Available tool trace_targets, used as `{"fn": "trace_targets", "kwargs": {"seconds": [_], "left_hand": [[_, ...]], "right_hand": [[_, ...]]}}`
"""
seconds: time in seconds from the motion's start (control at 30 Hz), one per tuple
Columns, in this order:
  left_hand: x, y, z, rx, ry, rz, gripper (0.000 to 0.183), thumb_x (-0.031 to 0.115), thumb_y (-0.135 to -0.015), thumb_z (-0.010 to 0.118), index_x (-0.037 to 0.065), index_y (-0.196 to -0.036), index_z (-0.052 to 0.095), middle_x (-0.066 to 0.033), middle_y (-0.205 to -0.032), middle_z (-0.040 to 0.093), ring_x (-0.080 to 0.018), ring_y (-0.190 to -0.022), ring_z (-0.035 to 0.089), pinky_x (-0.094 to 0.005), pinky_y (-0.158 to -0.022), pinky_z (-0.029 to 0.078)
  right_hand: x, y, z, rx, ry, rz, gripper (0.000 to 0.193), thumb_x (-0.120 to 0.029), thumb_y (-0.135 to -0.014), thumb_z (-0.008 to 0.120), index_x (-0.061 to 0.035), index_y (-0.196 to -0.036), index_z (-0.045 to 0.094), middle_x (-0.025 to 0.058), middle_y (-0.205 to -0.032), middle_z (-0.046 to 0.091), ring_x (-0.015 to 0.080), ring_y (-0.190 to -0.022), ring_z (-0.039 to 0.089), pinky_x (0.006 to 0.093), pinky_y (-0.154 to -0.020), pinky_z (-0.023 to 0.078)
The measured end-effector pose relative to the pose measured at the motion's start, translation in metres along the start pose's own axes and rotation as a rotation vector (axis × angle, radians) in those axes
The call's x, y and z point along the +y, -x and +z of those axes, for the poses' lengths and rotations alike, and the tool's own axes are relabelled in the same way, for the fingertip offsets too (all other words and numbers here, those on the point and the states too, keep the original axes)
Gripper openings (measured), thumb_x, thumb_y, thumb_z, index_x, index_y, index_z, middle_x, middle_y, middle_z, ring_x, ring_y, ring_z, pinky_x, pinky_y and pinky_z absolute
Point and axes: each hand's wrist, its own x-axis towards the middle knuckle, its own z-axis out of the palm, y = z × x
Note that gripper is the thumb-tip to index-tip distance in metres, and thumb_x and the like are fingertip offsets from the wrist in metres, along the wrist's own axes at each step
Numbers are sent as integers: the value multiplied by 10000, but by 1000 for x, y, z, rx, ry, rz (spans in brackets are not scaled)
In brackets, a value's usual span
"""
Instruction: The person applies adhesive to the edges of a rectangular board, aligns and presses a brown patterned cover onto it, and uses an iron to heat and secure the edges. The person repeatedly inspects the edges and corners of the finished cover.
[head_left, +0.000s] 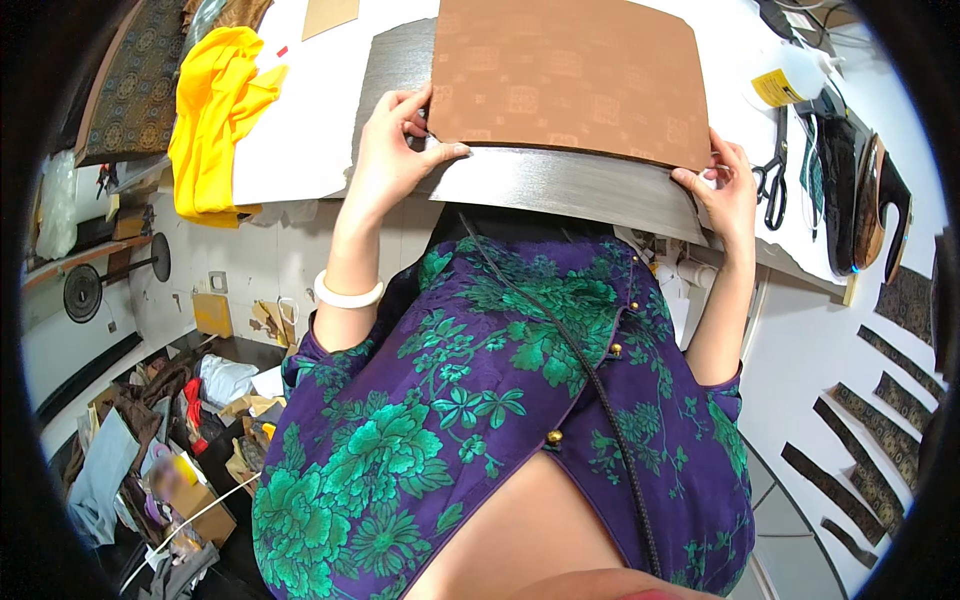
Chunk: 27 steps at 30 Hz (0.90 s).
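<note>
Brown sheet (570,80) with a faint printed pattern is laid flat over a grey board (560,180), by which the white surface (325,120) is partly covered. To the left of the sheet, a crumpled yellow cloth (215,130) is draped over the surface's edge. To its right, a white bottle (795,85) with a yellow label and, nearer, black-handled scissors (775,185) are set down. Well below the sheet on the left, a jumbled heap of cloth scraps (150,440) is seen; below it on the far right, dark patterned strips (870,440) are spread against white. The sheet's near left corner is held by the left hand (395,150), thumb along the near edge, fingers curled at the side. Its near right corner is likewise gripped by the right hand (722,188), partly closed.
</note>
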Motion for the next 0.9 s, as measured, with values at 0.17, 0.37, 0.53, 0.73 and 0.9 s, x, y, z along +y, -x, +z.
{"fn": "trace_targets", "kwargs": {"seconds": [0.17, 0.37, 0.53, 0.73, 0.9], "left_hand": [[-12, 3, 4, 48, -10, 36, 779, 202, -648, 931, 14, -1331, 607, -43, -991, 566, -129, -818, 579, -272, -777, 529], [-15, 1, 6, 47, 87, 3, 734, 159, -621, 940, 2, -1277, 649, -29, -956, 566, -111, -820, 582, -255, -782, 526], [-20, -2, 6, 33, 171, -10, 731, 149, -605, 946, -1, -1261, 661, -18, -917, 568, -100, -818, 576, -238, -787, 522], [-12, 7, 0, 46, 174, -51, 580, 112, -685, 900, 10, -1216, 689, -17, -890, 592, -89, -761, 569, -230, -745, 522], [-7, 15, -4, 104, 61, -86, 259, 75, -764, 828, -2, -990, 727, -23, -752, 589, -95, -673, 561, -246, -636, 492]], "right_hand": [[1, 2, 0, 22, 27, 3, 776, -157, -654, 925, -17, -1347, 606, 1, -1005, 543, 87, -778, 478, 225, -732, 474], [4, 3, -1, 15, -9, 27, 774, -144, -658, 931, 19, -1337, 599, 1, -1058, 557, 70, -800, 485, 207, -747, 473], [13, 2, -3, 17, -62, 47, 779, -139, -645, 935, -6, -1340, 609, -11, -1063, 552, 69, -809, 481, 204, -754, 469], [12, 8, -1, 11, -143, 20, 773, -102, -657, 916, -30, -1360, 602, -27, -1033, 523, 86, -860, 461, 217, -821, 461], [7, 10, 2, 24, -121, 28, 765, -66, -665, 899, -40, -1368, 598, -31, -1018, 503, 97, -865, 446, 233, -871, 455]]}}
